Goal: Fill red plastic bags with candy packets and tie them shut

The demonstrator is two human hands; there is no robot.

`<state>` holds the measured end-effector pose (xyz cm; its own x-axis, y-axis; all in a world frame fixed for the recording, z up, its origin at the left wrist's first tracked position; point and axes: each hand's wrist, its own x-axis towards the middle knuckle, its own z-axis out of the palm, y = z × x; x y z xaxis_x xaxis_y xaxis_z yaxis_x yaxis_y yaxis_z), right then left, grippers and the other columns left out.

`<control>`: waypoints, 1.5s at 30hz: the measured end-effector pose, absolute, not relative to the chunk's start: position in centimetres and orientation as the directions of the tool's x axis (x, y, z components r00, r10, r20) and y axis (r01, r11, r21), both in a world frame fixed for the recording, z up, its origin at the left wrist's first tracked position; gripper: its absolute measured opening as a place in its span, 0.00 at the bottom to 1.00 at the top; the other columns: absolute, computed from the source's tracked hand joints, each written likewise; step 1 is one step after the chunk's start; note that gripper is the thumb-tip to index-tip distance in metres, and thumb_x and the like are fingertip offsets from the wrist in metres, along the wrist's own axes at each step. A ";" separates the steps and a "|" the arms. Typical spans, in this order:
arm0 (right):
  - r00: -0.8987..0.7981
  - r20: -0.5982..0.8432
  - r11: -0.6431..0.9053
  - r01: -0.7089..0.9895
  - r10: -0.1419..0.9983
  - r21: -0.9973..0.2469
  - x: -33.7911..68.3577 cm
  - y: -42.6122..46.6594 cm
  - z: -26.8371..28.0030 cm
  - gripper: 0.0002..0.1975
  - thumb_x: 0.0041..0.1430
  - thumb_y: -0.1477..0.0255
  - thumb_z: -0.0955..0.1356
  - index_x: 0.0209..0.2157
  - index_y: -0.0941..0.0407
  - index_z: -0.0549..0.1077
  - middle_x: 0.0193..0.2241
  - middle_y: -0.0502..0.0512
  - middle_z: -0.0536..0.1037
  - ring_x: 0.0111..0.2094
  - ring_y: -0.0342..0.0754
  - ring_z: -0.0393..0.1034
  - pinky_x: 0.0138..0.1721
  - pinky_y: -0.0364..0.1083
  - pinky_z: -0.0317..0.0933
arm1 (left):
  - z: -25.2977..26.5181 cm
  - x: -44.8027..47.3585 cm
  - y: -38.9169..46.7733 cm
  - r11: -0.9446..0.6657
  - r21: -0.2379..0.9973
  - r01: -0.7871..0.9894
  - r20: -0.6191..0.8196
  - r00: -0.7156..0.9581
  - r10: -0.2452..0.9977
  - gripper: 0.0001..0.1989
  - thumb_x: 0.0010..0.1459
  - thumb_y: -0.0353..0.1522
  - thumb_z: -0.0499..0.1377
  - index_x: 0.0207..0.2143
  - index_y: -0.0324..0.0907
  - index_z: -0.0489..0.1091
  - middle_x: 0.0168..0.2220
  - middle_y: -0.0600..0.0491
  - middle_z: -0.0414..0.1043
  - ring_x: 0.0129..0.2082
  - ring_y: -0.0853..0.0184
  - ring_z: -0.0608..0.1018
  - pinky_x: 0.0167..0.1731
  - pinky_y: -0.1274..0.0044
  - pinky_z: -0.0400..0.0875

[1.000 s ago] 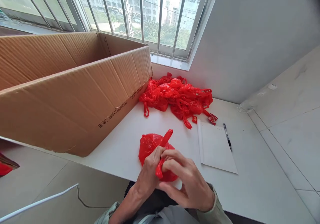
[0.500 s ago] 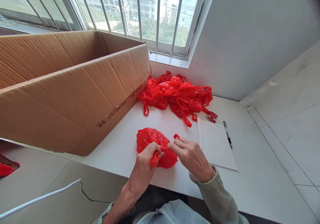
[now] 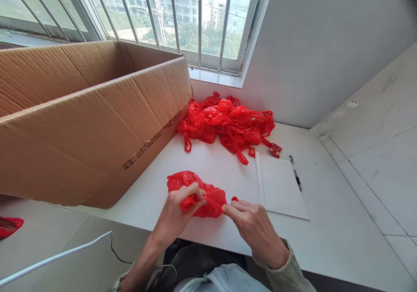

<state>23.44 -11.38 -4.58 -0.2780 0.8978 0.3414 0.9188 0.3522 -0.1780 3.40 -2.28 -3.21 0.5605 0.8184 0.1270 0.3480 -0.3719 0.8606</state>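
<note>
A red plastic bag [image 3: 213, 192] lies bunched on the white table in front of me. My left hand [image 3: 183, 200] is closed around a gathered part of it, and a crumpled red end pokes out of the fist. Between thumb and fingers, my right hand [image 3: 246, 216] pinches another part, and a small red loop shows above its knuckles. A twisted red strip runs taut from one hand to the other. What the bag contains, if anything, cannot be made out.
A large open cardboard box [image 3: 97, 140] stands at the left. Tangled red plastic bags [image 3: 224, 120] are heaped by the wall, with small red packets [image 3: 275, 150] beside them. A white notepad [image 3: 283, 185] and a pen [image 3: 295, 173] lie to the right. Below the table edge is a white rod [image 3: 58, 257].
My hands have moved apart, the left one leftward and the right one slightly right and down. The red strip between them is now stretched longer, and the bag has shifted left.
</note>
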 end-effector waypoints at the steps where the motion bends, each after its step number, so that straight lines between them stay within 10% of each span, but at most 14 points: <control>1: -0.275 0.317 0.346 0.918 0.908 -0.195 23.1 -11.4 -5.0 0.15 0.66 0.82 0.57 0.30 0.54 0.68 0.21 0.49 0.69 0.22 0.44 0.59 0.22 0.46 0.44 | -3.1 3.3 -2.0 -0.265 0.916 0.302 0.060 0.549 0.834 0.10 0.58 0.35 0.59 0.26 0.42 0.64 0.29 0.54 0.72 0.33 0.65 0.73 0.34 0.75 0.65; 8: -0.274 0.180 0.316 0.906 0.945 -0.282 22.4 -11.6 -5.3 0.09 0.60 0.80 0.66 0.30 0.53 0.71 0.27 0.48 0.75 0.23 0.44 0.64 0.21 0.46 0.44 | -3.6 3.1 -2.2 0.020 0.990 0.139 -0.088 0.510 0.856 0.12 0.51 0.35 0.66 0.27 0.40 0.65 0.29 0.55 0.70 0.28 0.69 0.70 0.29 0.78 0.64; 14: -0.062 0.312 0.304 0.463 0.948 -0.832 23.2 -9.7 -2.3 0.14 0.66 0.69 0.63 0.51 0.50 0.72 0.43 0.53 0.77 0.39 0.44 0.71 0.40 0.43 0.63 | -3.0 3.3 -2.9 -0.231 0.944 0.235 0.009 0.683 0.730 0.07 0.54 0.28 0.61 0.30 0.42 0.63 0.29 0.59 0.68 0.27 0.71 0.68 0.28 0.80 0.63; 24: 0.056 0.170 0.168 0.045 0.984 -0.985 19.7 -8.3 -5.8 0.12 0.65 0.67 0.63 0.43 0.53 0.77 0.33 0.52 0.77 0.35 0.44 0.70 0.38 0.42 0.64 | -4.4 4.3 -4.6 -0.715 0.680 0.164 0.523 0.575 0.629 0.06 0.64 0.24 0.50 0.36 0.42 0.63 0.30 0.55 0.68 0.31 0.70 0.72 0.31 0.81 0.68; 31: 0.029 0.088 0.090 -0.053 0.996 -0.995 19.7 -8.2 -6.7 0.14 0.61 0.66 0.67 0.47 0.51 0.77 0.32 0.50 0.76 0.33 0.43 0.69 0.34 0.41 0.63 | -5.0 4.3 -4.1 -0.913 0.337 0.232 0.782 0.471 0.408 0.11 0.66 0.25 0.51 0.49 0.39 0.65 0.35 0.49 0.74 0.37 0.65 0.75 0.36 0.77 0.73; 38: -0.139 0.172 0.201 0.231 0.975 -0.952 21.0 -7.5 -3.5 0.06 0.58 0.74 0.69 0.37 0.54 0.79 0.31 0.51 0.80 0.31 0.43 0.71 0.33 0.41 0.64 | -4.4 2.6 -3.5 -0.871 0.377 0.315 0.706 0.511 0.490 0.06 0.64 0.24 0.53 0.40 0.39 0.69 0.32 0.50 0.69 0.31 0.67 0.71 0.28 0.78 0.67; 45: -0.297 0.439 0.489 0.758 0.848 -0.431 21.5 -7.0 -3.8 0.11 0.60 0.81 0.62 0.27 0.56 0.70 0.22 0.50 0.70 0.26 0.43 0.58 0.27 0.43 0.53 | -3.0 0.6 -3.2 -0.880 0.397 0.261 0.636 0.613 0.468 0.09 0.67 0.25 0.50 0.38 0.39 0.69 0.28 0.52 0.69 0.27 0.70 0.70 0.26 0.81 0.65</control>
